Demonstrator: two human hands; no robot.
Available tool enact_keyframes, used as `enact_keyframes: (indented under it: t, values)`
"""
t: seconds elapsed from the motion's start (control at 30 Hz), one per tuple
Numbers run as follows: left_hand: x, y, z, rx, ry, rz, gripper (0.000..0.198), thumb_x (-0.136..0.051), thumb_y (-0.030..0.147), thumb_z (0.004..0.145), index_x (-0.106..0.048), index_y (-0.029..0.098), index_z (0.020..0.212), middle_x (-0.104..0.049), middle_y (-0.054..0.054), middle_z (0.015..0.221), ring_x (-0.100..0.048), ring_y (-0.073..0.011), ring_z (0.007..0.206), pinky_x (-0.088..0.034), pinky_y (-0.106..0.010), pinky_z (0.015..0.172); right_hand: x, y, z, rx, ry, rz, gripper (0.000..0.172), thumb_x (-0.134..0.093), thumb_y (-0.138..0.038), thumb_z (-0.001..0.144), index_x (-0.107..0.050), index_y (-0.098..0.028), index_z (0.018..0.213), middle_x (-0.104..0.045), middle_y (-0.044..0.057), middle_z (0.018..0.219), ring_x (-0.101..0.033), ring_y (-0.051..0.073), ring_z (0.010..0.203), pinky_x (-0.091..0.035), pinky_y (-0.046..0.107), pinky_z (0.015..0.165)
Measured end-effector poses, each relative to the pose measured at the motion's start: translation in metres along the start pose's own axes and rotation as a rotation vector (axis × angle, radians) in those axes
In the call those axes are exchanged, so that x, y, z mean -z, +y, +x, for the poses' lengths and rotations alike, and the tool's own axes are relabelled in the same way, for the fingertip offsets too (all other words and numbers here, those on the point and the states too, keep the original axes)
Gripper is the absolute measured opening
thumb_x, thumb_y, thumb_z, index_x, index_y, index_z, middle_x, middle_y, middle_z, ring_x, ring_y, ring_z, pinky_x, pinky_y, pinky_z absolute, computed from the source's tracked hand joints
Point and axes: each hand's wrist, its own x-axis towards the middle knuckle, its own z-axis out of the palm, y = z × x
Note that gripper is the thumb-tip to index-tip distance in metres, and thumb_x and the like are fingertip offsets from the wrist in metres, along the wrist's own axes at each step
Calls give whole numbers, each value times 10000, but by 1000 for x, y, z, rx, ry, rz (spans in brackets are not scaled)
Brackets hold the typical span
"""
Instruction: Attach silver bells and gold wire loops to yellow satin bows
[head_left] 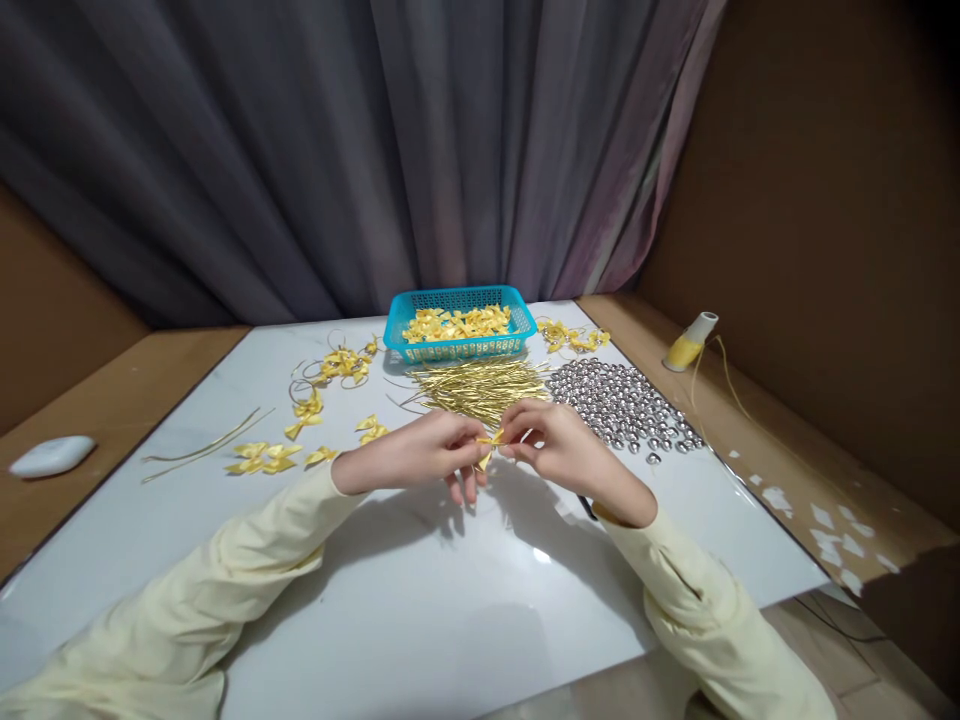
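Both hands meet over the middle of the white board (pixel 420 600). My left hand (pixel 420 455) pinches a small yellow ribbon bow (pixel 491 445) with its fingers closed. My right hand (pixel 555 440) pinches the same bow from the other side. Just behind the hands lies a pile of gold wire ties (pixel 480 385). Both arms wear pale yellow sleeves.
A blue basket (pixel 459 322) of yellow bows stands at the back. Silver bells (pixel 622 400) are heaped at the right. Loose bows (pixel 300 420) and ribbon strips (pixel 202 450) lie on the left. A yellow thread spool (pixel 690 345) and a white object (pixel 52 455) rest on the wooden table.
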Motion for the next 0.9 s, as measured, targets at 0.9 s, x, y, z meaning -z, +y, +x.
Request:
enact_keyframes:
  t: [0.9]
  values:
    - [2,0,-2,-13,-19,87,315,-387,385,907,-554,145,789,-654,-36,714,-635,-123,596,-493,-198,531,-5,-3,0,82,-24,-19,228,-484,63,689,-512,-156,632,-540,23,788,-488,121,687,-360,224,569]
